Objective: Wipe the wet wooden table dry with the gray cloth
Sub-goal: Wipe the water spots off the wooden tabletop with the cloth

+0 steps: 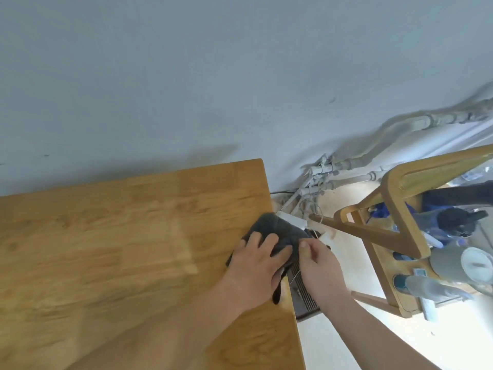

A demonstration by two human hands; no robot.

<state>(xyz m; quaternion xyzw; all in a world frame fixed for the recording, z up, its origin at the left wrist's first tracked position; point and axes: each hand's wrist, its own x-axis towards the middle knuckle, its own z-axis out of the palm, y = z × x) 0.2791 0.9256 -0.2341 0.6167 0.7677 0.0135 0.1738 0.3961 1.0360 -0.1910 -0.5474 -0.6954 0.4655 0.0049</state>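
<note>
The left hand (pixel 256 263) is lying flat with fingers spread, pinning the gray cloth (pixel 277 233) at the wooden worktop (pixel 120 236) right edge, while the right hand (pixel 317 263) is pinching its overhanging side, probably to gather it for wiping.

Left hand (pixel 254 265) lies flat with fingers spread; right hand (pixel 318 265) beside it, thumb and forefinger pinched, both forearms bare
</note>
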